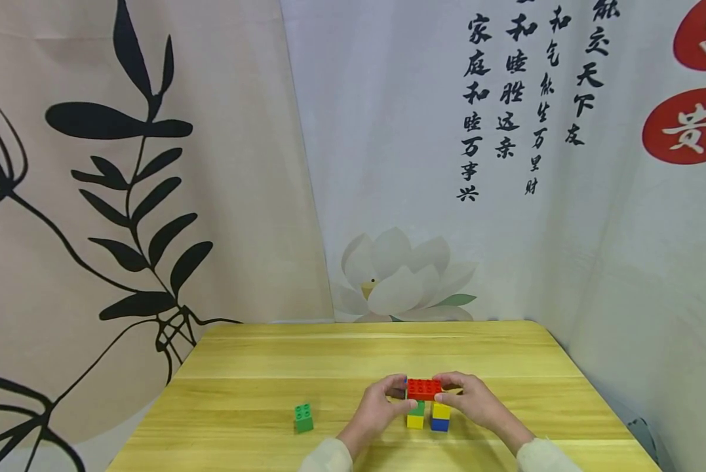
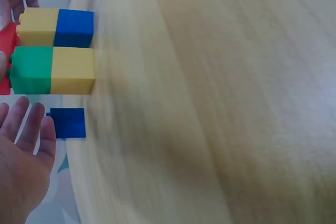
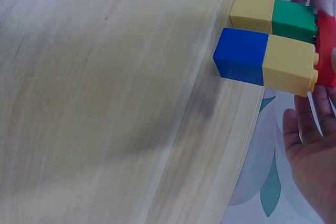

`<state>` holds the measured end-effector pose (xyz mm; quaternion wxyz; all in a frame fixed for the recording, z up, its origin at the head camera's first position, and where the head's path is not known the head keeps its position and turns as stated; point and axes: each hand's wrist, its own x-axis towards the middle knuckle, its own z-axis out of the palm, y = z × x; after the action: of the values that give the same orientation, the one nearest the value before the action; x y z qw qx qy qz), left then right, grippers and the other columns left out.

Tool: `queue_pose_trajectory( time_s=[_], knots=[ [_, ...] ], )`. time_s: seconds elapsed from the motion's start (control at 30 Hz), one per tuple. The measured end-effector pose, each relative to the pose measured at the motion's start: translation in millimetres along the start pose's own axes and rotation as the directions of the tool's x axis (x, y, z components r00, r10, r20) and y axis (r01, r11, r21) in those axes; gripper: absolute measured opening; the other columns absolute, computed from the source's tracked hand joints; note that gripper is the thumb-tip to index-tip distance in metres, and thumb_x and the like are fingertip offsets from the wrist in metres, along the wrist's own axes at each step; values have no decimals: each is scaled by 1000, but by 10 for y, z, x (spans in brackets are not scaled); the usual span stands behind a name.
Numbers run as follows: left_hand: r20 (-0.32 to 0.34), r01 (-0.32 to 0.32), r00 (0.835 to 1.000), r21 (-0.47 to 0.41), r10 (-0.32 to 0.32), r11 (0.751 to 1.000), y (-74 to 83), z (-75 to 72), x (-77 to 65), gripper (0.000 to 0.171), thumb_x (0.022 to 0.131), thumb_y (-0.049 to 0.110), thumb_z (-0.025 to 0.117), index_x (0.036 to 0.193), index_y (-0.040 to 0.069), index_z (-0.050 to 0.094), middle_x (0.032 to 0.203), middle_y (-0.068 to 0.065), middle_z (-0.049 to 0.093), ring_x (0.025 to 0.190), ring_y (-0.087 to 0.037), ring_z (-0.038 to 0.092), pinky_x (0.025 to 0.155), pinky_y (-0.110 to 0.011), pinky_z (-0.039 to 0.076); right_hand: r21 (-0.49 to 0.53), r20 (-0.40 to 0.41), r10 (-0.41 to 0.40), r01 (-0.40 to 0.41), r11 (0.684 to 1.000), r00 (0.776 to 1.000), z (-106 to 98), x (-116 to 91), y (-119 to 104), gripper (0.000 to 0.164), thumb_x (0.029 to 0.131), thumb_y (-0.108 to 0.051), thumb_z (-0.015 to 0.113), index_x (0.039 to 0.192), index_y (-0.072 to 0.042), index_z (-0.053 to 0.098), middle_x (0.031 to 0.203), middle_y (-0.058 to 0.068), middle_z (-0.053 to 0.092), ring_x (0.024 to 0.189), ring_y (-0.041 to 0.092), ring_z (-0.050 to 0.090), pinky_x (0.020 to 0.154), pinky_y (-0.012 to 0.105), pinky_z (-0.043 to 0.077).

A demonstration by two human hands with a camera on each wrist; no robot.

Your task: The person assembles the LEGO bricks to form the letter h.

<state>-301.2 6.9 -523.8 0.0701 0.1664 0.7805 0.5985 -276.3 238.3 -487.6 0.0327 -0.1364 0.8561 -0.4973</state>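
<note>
A red toy building brick (image 1: 424, 389) lies across the tops of two short brick columns in the head view. My left hand (image 1: 382, 405) pinches its left end, and my right hand (image 1: 473, 401) pinches its right end. The left column has a green brick (image 2: 32, 70) over a yellow brick (image 2: 72, 71). In the right column, a yellow brick (image 3: 289, 64) sits over a blue brick (image 3: 241, 56). Studs show between the red brick and the columns in both wrist views. Beyond the left column, near my left fingers, stands another blue brick (image 2: 68, 123).
A loose green brick (image 1: 303, 417) stands on the wooden table (image 1: 240, 367) to the left of my hands. Behind the table hangs a printed curtain (image 1: 258, 164) with leaves, a lotus and writing.
</note>
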Motion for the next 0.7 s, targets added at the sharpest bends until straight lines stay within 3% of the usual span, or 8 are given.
queue_pose_trajectory(
  time_s=[0.17,0.33,0.7],
  knots=[
    [-3,-50,999,25,50,998,30,-5,16,49,90,32,75,132,12,63,114,2,69,99,-16,61,82,-33,54,0,-1,4,-4,1000,1000,12,-5,-1,40,93,-21,71,125,2,64,116,11,67,107,30,59,81,40,50],
    [10,-92,996,14,92,996,43,11,18,37,94,28,70,125,8,68,107,2,70,92,-11,60,79,-26,52,4,4,11,-11,1000,1000,17,-8,16,41,94,-22,70,126,3,63,116,11,67,107,29,58,82,41,51],
    [22,-67,998,35,67,997,53,13,10,34,92,28,72,121,11,70,103,7,70,91,-10,59,78,-26,52,1,17,1,-1,1000,1000,11,-16,60,44,94,-25,70,128,2,63,118,11,66,108,29,58,81,39,51]
  ],
)
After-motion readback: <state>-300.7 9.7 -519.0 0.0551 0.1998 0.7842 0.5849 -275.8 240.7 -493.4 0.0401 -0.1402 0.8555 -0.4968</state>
